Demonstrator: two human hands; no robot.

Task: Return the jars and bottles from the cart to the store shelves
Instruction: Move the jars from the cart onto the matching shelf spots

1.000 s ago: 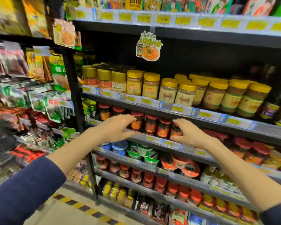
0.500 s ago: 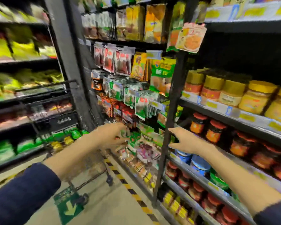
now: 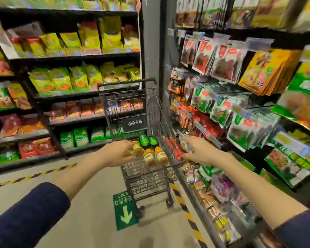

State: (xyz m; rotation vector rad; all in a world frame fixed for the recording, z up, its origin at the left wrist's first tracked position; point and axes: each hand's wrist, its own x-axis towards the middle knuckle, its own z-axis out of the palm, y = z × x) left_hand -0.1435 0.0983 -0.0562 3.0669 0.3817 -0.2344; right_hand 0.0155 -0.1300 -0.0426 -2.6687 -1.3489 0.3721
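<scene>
You've swung left off the jar shelf, and now the dark wire cart [image 3: 147,181] sits centre frame. In its mesh basket, glass jars [image 3: 149,158] with yellow lids lie on their sides, with two green-topped bottles [image 3: 144,140] just behind. Your left hand [image 3: 115,153] and right hand [image 3: 200,151] hover wide and empty at either rim. Smooth grey floor [image 3: 89,203] opens lower left, while glossy packet racks [image 3: 222,108] crowd the right edge.

Jars [image 3: 155,155] in cart [image 3: 151,111], shelves [image 3: 75,57] behind.

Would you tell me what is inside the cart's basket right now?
Yellow-lidded jars and two green-capped bottles lie in the cart; the left hand covers whatever lies beside them.
</scene>
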